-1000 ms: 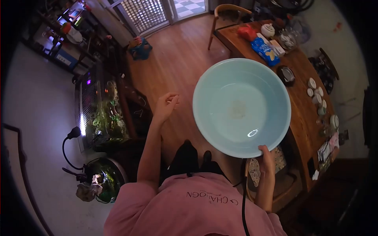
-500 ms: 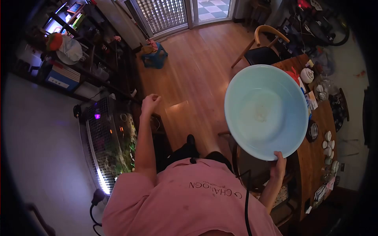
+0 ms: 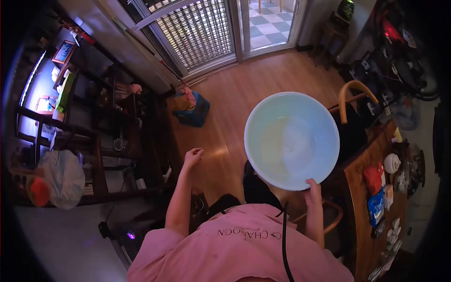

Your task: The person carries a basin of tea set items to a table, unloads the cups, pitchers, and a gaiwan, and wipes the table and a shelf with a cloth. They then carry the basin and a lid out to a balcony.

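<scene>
Facing the camera, round-mouthed basin (image 3: 293, 141)

The wooden table (image 3: 358, 184) carries a red bag (image 3: 373, 179), a blue packet (image 3: 376, 207), a white pot (image 3: 392, 163) and small cups (image 3: 393, 231). On the floor (image 3: 230, 108) stands a blue stool (image 3: 199, 113), a pink cloth (image 3: 188, 95) on top. The shelf (image 3: 99, 164) holds a plastic bag (image 3: 66, 178).

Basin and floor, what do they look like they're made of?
Basin: probably plastic with a smooth, faintly glossy finish, going by its pale blue body and rounded rim. Floor: wood or wood-look laminate, lightly polished, judging by its brown plank lines and reflected glow.
</scene>
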Tool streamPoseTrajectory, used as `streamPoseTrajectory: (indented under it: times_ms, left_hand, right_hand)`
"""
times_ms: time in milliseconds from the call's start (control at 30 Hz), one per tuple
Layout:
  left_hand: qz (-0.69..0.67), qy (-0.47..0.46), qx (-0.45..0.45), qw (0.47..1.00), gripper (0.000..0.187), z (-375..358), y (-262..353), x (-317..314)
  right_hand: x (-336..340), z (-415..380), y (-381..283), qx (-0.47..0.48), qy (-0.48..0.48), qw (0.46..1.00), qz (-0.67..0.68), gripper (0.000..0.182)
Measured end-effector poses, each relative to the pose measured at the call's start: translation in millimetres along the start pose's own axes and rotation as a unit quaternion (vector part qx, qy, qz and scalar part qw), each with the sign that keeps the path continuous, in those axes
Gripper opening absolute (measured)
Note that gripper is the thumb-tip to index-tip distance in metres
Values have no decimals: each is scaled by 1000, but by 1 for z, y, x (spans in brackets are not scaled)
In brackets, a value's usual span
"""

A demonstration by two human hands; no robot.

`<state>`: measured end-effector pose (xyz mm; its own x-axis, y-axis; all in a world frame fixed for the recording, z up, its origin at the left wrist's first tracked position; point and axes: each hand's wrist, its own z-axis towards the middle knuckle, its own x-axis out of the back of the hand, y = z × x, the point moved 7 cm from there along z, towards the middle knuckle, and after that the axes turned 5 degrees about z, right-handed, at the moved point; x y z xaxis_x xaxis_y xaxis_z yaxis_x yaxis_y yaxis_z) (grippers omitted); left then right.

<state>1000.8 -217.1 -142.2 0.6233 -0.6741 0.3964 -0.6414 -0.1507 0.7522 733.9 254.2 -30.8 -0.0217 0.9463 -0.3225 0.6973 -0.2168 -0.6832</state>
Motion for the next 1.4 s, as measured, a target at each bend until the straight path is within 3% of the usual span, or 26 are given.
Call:
streamPoseTrajectory:
  times_ms: [67, 133, 267, 367, 433, 667, 733, 833, 933, 1033, 1100, 1133, 1200, 1267, 1333, 1367, 1400]
  left_hand:
    - [-89, -10, 99, 991, 26, 21, -23, 25]
    - [-210, 60, 136, 966, 24, 42, 4, 54]
    - [-248, 95, 223, 938, 23, 121, -24, 72]
    - [-199, 65, 228, 951, 23, 225, -61, 67]
    - [-115, 115, 195, 967, 24, 299, -52, 66]
    - [-142, 204, 164, 955, 27, 550, -61, 66]
    - [-8, 291, 18, 956, 33, 599, -60, 81]
    - [-75, 287, 73, 952, 36, 645, -73, 83]
    - [-95, 304, 155, 935, 40, 664, -97, 93]
    - [-65, 239, 191, 950, 39, 669, -113, 95]
    - [-201, 271, 177, 925, 34, 666, -111, 95]
    - [-203, 259, 173, 928, 34, 661, -93, 89]
    - [-246, 361, 185, 880, 28, 627, -35, 88]
    - [-263, 403, 238, 844, 39, 596, 34, 78]
    - [-50, 458, -29, 887, 51, 587, 6, 134]
    - [-25, 448, -53, 892, 56, 576, 5, 143]
    - [-122, 478, -48, 868, 42, 559, 23, 143]
  right_hand:
    - [-49, 60, 11, -36, -28, 999, -9, 49]
    - [-92, 134, 24, -52, -57, 997, -21, 52]
    - [-178, 259, 57, -66, -77, 992, -73, 51]
    - [-230, 356, 101, -114, -64, 988, -86, 50]
    - [-249, 428, 148, -124, -35, 988, -91, 47]
    - [-336, 652, 294, -210, -12, 965, -154, 33]
    - [-363, 696, 327, -235, -8, 961, -146, 33]
    - [-392, 752, 368, -258, -11, 954, -155, 35]
    - [-423, 768, 384, -277, 4, 948, -156, 36]
    - [-429, 761, 401, -329, 30, 935, -126, 39]
    - [-435, 751, 390, -284, -12, 952, -114, 48]
    - [-430, 743, 388, -275, -5, 955, -111, 48]
    - [-397, 717, 391, -289, 77, 943, -145, 59]
    - [-390, 677, 372, -296, 8, 938, -181, 66]
    - [-379, 634, 351, -303, 27, 915, -266, 61]
    - [-380, 611, 332, -276, -16, 901, -334, 57]
    - [-381, 589, 316, -247, -53, 880, -403, 54]
